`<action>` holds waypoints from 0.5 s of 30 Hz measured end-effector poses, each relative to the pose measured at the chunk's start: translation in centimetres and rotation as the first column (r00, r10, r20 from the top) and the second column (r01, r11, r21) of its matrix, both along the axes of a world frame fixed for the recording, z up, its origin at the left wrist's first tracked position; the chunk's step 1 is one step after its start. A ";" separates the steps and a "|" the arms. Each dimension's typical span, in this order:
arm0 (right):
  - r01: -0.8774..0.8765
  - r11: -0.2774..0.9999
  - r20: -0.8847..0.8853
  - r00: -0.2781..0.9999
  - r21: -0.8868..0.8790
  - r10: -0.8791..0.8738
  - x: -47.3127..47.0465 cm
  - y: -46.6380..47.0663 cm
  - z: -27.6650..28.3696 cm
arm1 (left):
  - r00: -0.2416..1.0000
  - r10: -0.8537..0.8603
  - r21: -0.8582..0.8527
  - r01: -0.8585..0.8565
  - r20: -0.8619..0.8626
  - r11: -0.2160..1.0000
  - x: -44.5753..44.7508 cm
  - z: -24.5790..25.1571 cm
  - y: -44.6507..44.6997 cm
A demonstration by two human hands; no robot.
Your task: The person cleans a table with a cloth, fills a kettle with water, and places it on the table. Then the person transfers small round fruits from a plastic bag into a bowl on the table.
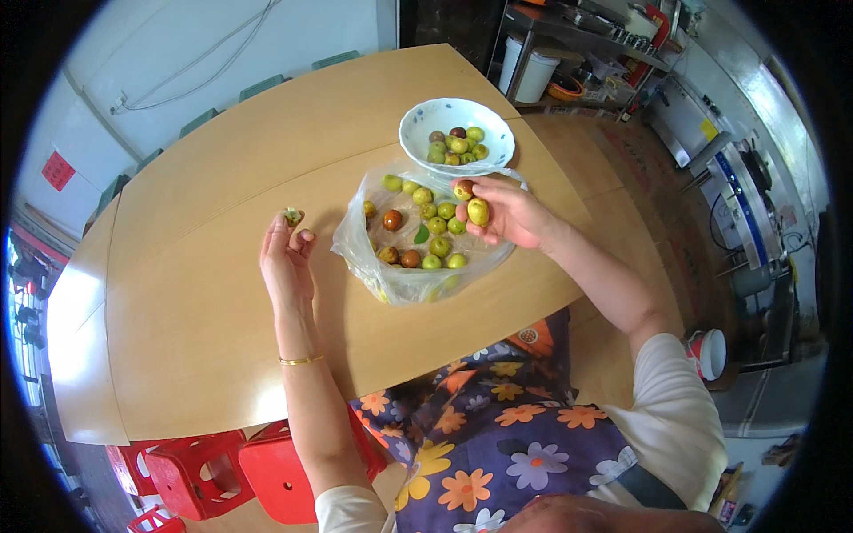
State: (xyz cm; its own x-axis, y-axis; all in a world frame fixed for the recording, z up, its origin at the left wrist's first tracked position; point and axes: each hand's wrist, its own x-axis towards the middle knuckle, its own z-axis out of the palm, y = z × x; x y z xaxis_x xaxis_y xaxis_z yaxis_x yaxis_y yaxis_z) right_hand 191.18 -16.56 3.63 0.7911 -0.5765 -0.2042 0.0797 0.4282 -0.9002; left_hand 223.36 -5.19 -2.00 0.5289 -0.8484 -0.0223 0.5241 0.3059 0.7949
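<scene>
Between the fingertips of my left hand is a partly eaten jujube, its pale flesh showing. My right hand holds two whole jujubes, a brown and yellow one and a yellow-green one, over the right side of a clear plastic bag. Inside the spread bag lie several green and brown jujubes and a green leaf. Just behind the bag stands a white scalloped bowl with blue flowers, holding several more jujubes.
The wooden table curves around my front. Red plastic stools stand under its near left edge, and green chair backs line the far side. Metal shelving with white buckets is at the back right. A gas stove stands at the right.
</scene>
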 end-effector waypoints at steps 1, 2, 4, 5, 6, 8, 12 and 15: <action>-0.032 0.983 0.071 0.997 0.180 0.020 0.4 -0.2 0.1 | 1.000 0.004 -0.019 -0.004 -0.006 1.000 -0.1 0.1 0.0; -0.053 0.978 0.050 0.998 0.201 0.043 0.8 -0.2 0.1 | 1.000 0.010 -0.024 -0.010 -0.018 1.000 -0.2 0.2 0.0; -0.059 0.988 0.007 0.998 0.142 0.059 1.9 -0.6 -0.1 | 0.998 0.026 -0.020 -0.027 -0.050 0.999 -0.2 0.3 0.0; -0.030 0.992 -0.063 0.997 0.120 0.038 2.4 -0.8 -0.3 | 0.999 0.008 -0.042 -0.010 -0.042 0.999 -0.3 0.4 0.1; -0.020 0.999 -0.075 0.997 0.048 0.024 2.8 -0.9 -0.5 | 0.999 0.001 -0.054 -0.004 -0.044 0.999 -0.2 0.4 0.0; 0.001 0.996 -0.045 0.999 -0.093 -0.005 3.5 -0.9 -0.8 | 0.999 -0.031 -0.072 0.028 -0.043 0.997 -0.2 0.3 0.1; 0.029 0.948 -0.156 0.984 -0.317 -0.082 4.1 -0.8 -0.7 | 0.998 -0.042 -0.081 0.039 -0.038 0.996 0.0 0.0 0.1; 0.036 0.511 -0.131 0.949 -0.859 -0.287 3.8 -2.7 0.0 | 0.999 -0.036 -0.096 0.032 -0.037 0.995 -0.2 0.3 0.2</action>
State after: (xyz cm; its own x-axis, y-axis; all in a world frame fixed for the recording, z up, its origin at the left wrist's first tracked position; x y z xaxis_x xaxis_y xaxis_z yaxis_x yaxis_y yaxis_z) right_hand 195.01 -19.22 3.66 0.6660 -0.6870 0.2906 -0.1907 -0.5334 -0.8241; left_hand 223.16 -5.01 -1.67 0.4999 -0.8651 0.0403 0.5650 0.3611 0.7419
